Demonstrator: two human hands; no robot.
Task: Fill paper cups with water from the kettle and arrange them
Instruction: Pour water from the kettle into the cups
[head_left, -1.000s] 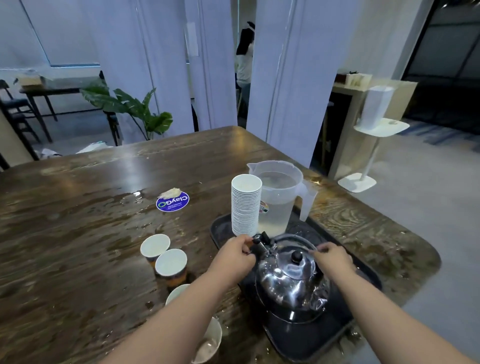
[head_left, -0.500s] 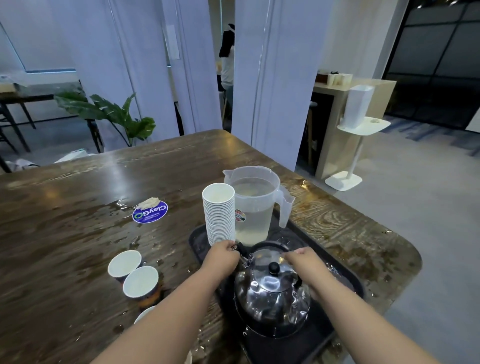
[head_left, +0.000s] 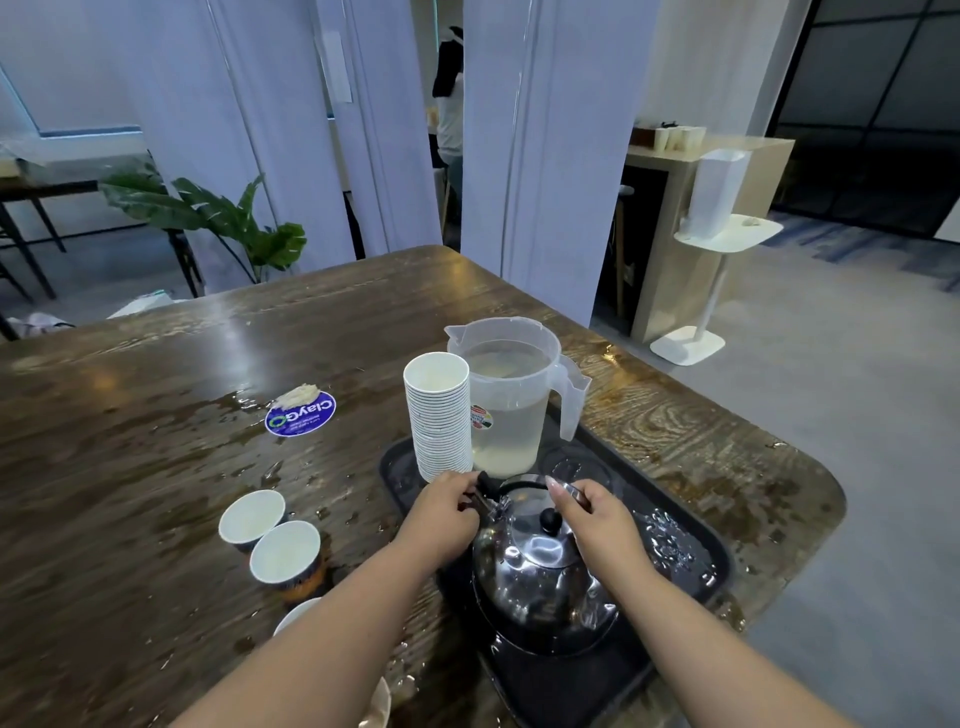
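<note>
I see both forearms reaching in from the near edge to the steel kettle (head_left: 540, 577) on the black tray (head_left: 701, 551). My left hand (head_left: 441, 512) curls around its handle end (near the spout); the right hand (head_left: 597, 514) pinches the handle's right end.

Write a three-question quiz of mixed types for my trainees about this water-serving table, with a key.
1. True or false: the kettle stands on the dark tray.
2. What stands directly left of the clear pitcher? A) stack of paper cups B) a plate C) a bottle
3. Fill in: the left hand and right hand are both at the kettle's ____.

Key: 1 true; 2 A; 3 handle.
</note>
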